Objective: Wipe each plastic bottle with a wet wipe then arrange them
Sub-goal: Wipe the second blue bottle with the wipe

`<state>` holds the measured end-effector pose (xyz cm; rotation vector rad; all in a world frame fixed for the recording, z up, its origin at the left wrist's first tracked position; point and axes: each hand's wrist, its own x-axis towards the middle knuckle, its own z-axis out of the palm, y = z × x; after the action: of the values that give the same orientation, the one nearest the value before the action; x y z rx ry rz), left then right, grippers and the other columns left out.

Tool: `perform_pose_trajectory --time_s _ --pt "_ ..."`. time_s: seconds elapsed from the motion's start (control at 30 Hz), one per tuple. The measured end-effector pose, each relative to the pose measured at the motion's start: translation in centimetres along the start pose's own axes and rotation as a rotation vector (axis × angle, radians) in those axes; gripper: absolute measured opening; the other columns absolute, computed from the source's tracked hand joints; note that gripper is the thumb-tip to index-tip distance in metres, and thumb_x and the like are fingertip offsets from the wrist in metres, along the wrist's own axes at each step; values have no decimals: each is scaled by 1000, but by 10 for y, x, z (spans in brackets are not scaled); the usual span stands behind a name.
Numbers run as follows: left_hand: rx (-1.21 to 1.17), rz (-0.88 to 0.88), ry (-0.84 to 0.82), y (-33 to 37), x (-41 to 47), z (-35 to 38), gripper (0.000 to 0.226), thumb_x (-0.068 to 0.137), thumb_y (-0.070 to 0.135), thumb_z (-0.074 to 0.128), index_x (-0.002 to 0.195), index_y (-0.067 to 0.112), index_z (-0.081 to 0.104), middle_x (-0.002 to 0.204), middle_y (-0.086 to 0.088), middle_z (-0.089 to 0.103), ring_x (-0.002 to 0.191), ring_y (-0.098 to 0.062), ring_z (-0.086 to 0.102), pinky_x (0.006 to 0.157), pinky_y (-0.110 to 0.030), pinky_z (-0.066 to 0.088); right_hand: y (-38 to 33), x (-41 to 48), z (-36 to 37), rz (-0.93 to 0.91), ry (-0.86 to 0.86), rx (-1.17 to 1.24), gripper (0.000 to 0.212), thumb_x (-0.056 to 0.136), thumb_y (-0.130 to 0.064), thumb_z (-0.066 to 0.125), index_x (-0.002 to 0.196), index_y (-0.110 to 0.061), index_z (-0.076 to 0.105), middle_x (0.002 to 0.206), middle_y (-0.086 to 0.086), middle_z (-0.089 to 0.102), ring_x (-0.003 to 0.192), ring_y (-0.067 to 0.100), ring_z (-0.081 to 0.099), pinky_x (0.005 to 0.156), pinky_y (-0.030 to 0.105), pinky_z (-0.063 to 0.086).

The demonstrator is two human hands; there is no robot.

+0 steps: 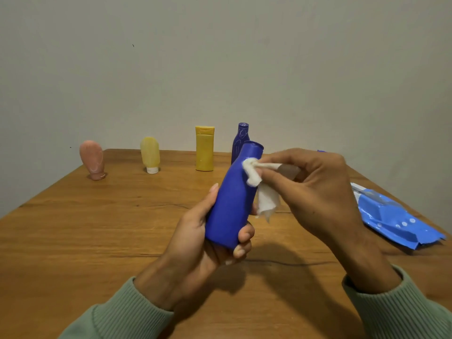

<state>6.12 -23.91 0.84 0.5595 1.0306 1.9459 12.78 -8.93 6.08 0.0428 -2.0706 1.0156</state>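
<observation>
My left hand (195,243) grips the lower part of a blue plastic bottle (232,199), held tilted above the table with its open neck pointing up and away. My right hand (315,189) pinches a crumpled white wet wipe (259,184) and presses it against the bottle's neck on the right side. Along the far edge of the table stand a pink bottle (92,159), a pale yellow bottle (150,154) on its white cap, a yellow bottle (205,148) and a dark purple bottle (239,140), the last partly hidden behind the held one.
A blue wet-wipe pack (391,216) lies at the right side of the wooden table (85,228), near its edge. A plain wall stands right behind the row of bottles. Green sleeves cover both my forearms.
</observation>
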Motion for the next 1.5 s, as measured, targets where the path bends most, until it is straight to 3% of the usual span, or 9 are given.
perform_pose_trajectory --time_s 0.17,0.37,0.5,0.67,0.77,0.97,1.17,1.33,1.5 --pt "-65 -52 -76 -1 -2 -2 66 93 57 32 92 7 74 65 -11 49 50 -19 46 47 -27 33 -1 0 0 46 50 3 12 80 -26 72 92 -25 70 84 -15 69 81 2 65 62 14 52" --pt "-132 -4 -47 -1 0 -2 66 92 63 32 104 13 73 66 -11 49 51 -20 48 48 -27 36 -13 -6 1 87 -259 -35 12 75 -27 76 87 -26 75 77 -12 71 75 3 66 63 23 53" --pt "-105 34 30 -3 3 0 63 92 61 35 90 9 71 64 -12 50 49 -21 49 46 -27 36 -18 -9 3 61 -439 -132 12 75 -26 77 86 -25 76 77 -13 70 75 -1 64 66 21 48" --pt "-42 47 79 -2 3 2 59 91 61 37 97 15 73 67 -13 53 52 -22 50 46 -28 38 -11 -7 4 41 -159 -164 12 78 -29 74 90 -27 74 83 -15 71 79 -3 63 66 15 48" --pt "-45 61 123 -4 4 1 59 91 60 37 102 13 72 73 -14 58 57 -22 53 49 -31 43 -12 -9 8 20 -186 -224 15 78 -30 72 93 -27 74 87 -14 70 82 -4 62 68 13 47" --pt "-217 35 145 -5 6 -3 64 89 57 52 129 6 60 117 -18 65 103 -27 63 103 -47 43 -23 -11 5 -16 -618 -298 15 76 -33 74 90 -30 74 87 -17 68 86 -1 59 84 33 46" --pt "-76 75 135 -4 5 1 57 91 58 43 114 12 68 87 -15 62 61 -26 55 58 -38 47 -10 -6 5 -33 -203 -199 16 76 -27 74 92 -24 74 86 -14 69 83 -3 61 67 11 45" --pt "4 -18 148 -6 2 3 59 87 60 50 116 10 65 88 -17 63 60 -27 57 60 -39 47 3 -5 9 -119 35 -280 18 80 -21 72 97 -16 70 85 -13 62 78 -7 57 71 2 41" --pt "66 10 171 -8 2 2 58 89 60 48 117 12 63 85 -14 66 62 -26 58 61 -39 47 1 -6 10 -142 -28 -288 19 79 -20 72 98 -14 71 89 -7 66 80 -3 58 76 7 44"
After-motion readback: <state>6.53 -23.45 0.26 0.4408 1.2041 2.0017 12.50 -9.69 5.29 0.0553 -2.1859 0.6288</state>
